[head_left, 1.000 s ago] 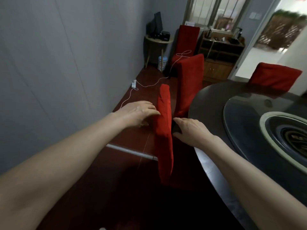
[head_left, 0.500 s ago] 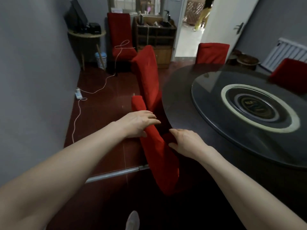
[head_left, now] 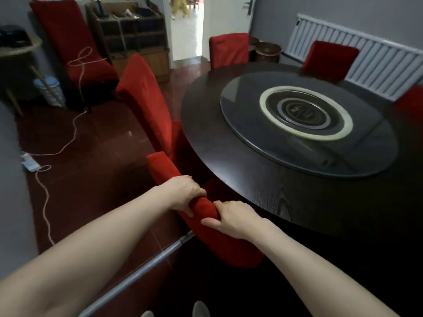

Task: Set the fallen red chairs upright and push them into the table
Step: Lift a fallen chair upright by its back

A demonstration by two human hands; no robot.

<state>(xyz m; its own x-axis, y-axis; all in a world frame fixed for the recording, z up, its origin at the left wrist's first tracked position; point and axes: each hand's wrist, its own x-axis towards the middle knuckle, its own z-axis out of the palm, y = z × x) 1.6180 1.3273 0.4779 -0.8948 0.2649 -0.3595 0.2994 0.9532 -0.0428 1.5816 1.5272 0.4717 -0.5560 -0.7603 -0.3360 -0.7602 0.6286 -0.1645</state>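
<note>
A red-covered chair (head_left: 161,167) stands upright right in front of me, its seat under the rim of the round dark table (head_left: 286,197). My left hand (head_left: 183,191) grips the top of its backrest from the left. My right hand (head_left: 229,219) grips the same top edge from the right, thumb on the near face. A second red chair (head_left: 146,106) stands upright just beyond it, also against the table. Two more red chairs (head_left: 229,50) (head_left: 329,59) sit at the table's far side.
A glass turntable (head_left: 306,124) lies on the table. A white cable and power strip (head_left: 29,162) trail over the dark red floor at left. A metal floor strip (head_left: 137,271) runs under my arms. Another red chair (head_left: 68,42), a shelf unit (head_left: 137,30), a radiator (head_left: 377,62) line the walls.
My view has swung right towards the table. Both hands have closed together on the top of the chair back, which has moved in against the table's rim.
</note>
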